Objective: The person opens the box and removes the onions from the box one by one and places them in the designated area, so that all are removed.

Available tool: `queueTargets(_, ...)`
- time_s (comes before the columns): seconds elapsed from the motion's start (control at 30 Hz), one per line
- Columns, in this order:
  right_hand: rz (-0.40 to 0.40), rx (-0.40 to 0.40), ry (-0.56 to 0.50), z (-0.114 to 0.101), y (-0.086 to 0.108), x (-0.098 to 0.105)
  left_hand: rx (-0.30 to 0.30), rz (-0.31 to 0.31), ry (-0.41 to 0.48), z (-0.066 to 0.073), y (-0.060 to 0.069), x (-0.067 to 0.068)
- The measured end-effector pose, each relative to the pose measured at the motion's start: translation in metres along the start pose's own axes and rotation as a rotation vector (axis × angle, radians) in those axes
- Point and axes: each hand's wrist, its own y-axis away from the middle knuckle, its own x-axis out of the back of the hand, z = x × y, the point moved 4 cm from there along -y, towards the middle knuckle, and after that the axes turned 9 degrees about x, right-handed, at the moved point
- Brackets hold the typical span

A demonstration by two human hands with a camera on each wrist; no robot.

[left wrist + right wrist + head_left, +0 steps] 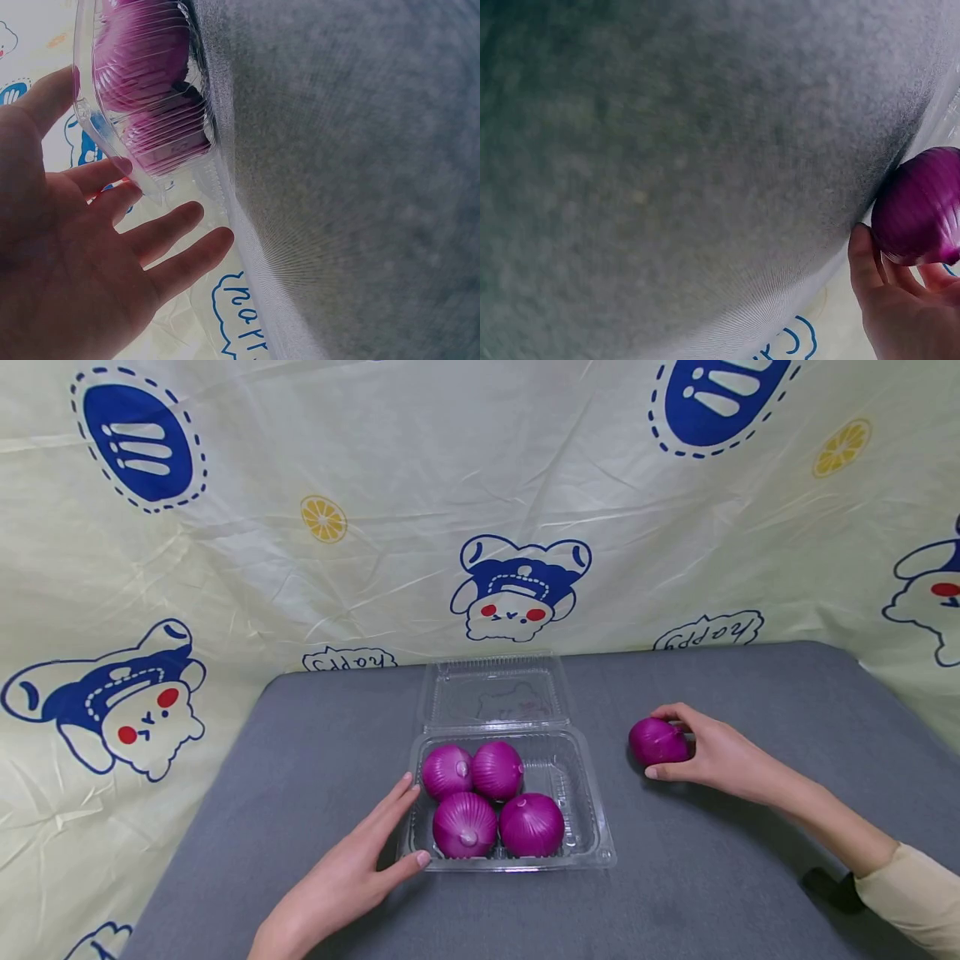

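Note:
A clear plastic clamshell container (592, 810) lies with its lid folded back, and several red onions (465, 825) sit in its left and middle part. At its left side is my left hand (341, 877), fingers spread, fingertips and thumb at the rim; the left wrist view shows the palm (75, 247) beside the container wall. To the right of the container, my right hand (712, 752) holds another red onion (654, 741) between thumb and fingers, on or just above the table. In the right wrist view that onion (922, 202) is partly cut off by the frame edge.
A grey cloth covers the table (345, 718). The transparent lid (495, 689) lies flat behind the container's base. A cream curtain (390, 577) with cartoon prints hangs along the back and sides. A dark object (832, 891) lies by the right sleeve.

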Motion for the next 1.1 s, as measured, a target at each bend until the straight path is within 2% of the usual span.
queueTargets(0.2,-0.026,0.014,-0.015,0.002,0.000,-0.002,0.016,-0.009,-0.001,-0.001,0.000,0.000)
queueTargets(0.43,-0.051,0.026,-0.034,-0.004,0.003,0.004,0.004,-0.003,-0.002,-0.001,0.000,0.000)
queueTargets(0.53,-0.040,0.050,0.007,-0.010,0.004,0.008,-0.003,0.000,-0.002,-0.001,0.000,0.000)
queueTargets(0.7,-0.018,0.102,0.093,-0.030,0.006,0.013,0.000,-0.004,0.004,-0.001,0.000,0.000)
queueTargets(0.8,0.005,0.161,0.111,-0.048,0.006,0.013,0.007,-0.007,0.009,0.000,0.000,0.000)
queueTargets(0.93,0.026,0.235,0.111,-0.069,0.007,0.008,0.013,-0.004,0.006,0.001,0.000,0.000)
queueTargets(1.1,0.013,0.291,0.078,-0.090,0.004,-0.004,0.018,-0.003,0.004,0.000,0.001,0.000)
